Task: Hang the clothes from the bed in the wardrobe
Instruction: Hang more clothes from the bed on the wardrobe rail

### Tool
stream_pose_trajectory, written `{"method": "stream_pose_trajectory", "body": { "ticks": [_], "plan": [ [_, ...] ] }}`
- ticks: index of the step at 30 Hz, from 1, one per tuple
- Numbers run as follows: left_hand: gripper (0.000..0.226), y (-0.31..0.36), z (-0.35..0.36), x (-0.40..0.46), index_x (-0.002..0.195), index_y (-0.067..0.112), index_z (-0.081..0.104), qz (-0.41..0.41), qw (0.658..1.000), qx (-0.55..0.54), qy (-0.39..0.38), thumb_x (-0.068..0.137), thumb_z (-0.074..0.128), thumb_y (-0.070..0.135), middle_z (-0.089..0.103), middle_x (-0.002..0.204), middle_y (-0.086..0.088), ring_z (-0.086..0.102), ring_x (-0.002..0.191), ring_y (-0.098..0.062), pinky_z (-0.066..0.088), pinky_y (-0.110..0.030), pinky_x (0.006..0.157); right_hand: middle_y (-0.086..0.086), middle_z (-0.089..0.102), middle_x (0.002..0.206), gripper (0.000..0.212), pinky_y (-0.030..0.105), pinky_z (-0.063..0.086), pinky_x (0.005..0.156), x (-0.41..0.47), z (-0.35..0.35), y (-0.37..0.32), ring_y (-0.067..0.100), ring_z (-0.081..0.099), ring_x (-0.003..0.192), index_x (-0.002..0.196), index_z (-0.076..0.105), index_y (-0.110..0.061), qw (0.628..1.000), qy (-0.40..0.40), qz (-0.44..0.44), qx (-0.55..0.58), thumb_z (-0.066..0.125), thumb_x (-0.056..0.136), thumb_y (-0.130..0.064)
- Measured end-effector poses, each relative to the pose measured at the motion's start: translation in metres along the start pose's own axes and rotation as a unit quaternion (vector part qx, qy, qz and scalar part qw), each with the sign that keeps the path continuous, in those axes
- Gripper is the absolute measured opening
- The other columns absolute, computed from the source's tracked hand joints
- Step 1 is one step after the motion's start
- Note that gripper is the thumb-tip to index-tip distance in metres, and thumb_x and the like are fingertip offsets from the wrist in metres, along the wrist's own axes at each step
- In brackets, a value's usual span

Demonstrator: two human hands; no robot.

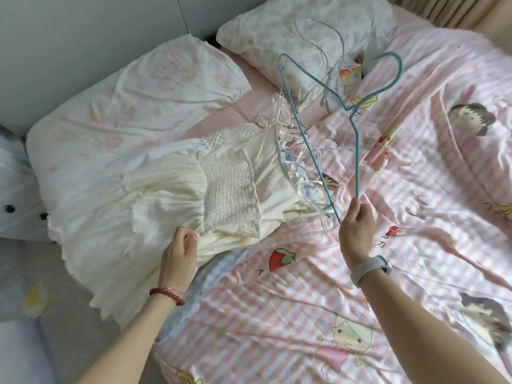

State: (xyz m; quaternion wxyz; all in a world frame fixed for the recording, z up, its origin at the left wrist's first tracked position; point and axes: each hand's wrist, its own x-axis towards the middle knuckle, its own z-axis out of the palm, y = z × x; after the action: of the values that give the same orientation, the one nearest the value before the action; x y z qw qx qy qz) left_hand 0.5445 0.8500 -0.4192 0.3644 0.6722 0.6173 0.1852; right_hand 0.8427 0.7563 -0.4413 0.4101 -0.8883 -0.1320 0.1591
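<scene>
A pile of cream-white clothes [166, 189] lies on the left half of the bed, with a knitted top [232, 187] on it and ribbon straps trailing toward the middle. My left hand [180, 256] pinches the near edge of the cream fabric. My right hand [356, 231] grips one end of a teal wire hanger [304, 134] and holds it up over the bed, hook pointing away toward the pillows.
Two pale floral pillows [155, 79] lie at the head of the bed. Several more wire hangers [321, 48] and a small printed packet [349, 79] rest on the far pillow. A pink striped cartoon quilt [360, 273] covers the right side. A wall runs along the left.
</scene>
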Motion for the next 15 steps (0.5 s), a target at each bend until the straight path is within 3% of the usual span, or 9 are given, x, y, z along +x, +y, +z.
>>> {"method": "stream_pose_trajectory", "body": {
  "ticks": [3,6,11,15],
  "plan": [
    [0.014,0.009,-0.027,-0.008,0.079,0.013,0.049,-0.025,0.998,-0.056,0.016,0.093,0.046,0.011,0.05,0.07,0.005,0.046,0.065,-0.008,0.037,-0.018,0.059,-0.009,0.041,0.061,0.035,0.027,0.024,0.062,-0.017,-0.013,-0.019,0.012,0.039,0.057,0.072,0.042,-0.013,0.998,0.007,-0.048,0.042,0.032,0.097,-0.035],
    [0.011,0.018,-0.06,-0.013,0.086,0.011,0.051,-0.036,0.994,-0.073,0.077,0.094,0.044,0.014,0.051,0.074,0.005,0.046,0.067,-0.01,0.037,-0.025,0.061,-0.009,0.043,0.06,0.031,0.023,0.018,0.051,-0.039,-0.028,-0.046,0.002,0.04,0.056,0.074,0.045,-0.013,0.994,0.01,-0.081,0.073,0.036,0.098,-0.03],
    [0.01,0.03,-0.123,-0.043,0.085,0.012,0.047,-0.004,0.98,-0.087,0.178,0.094,0.043,0.014,0.049,0.071,0.006,0.044,0.063,-0.008,0.036,-0.024,0.056,-0.006,0.041,0.058,0.03,0.018,0.026,0.047,-0.078,-0.049,-0.087,0.004,0.037,0.054,0.074,0.047,-0.009,0.985,-0.006,-0.141,0.103,0.039,0.098,-0.025],
    [0.009,0.038,-0.17,-0.094,0.086,0.009,0.047,0.029,0.961,-0.131,0.24,0.094,0.044,0.009,0.048,0.074,0.005,0.045,0.066,-0.007,0.037,-0.018,0.059,0.001,0.041,0.059,0.036,0.028,0.019,0.048,-0.123,-0.062,-0.112,0.011,0.037,0.053,0.072,0.046,-0.002,0.976,-0.022,-0.185,0.111,0.039,0.097,-0.027]
  ]
}}
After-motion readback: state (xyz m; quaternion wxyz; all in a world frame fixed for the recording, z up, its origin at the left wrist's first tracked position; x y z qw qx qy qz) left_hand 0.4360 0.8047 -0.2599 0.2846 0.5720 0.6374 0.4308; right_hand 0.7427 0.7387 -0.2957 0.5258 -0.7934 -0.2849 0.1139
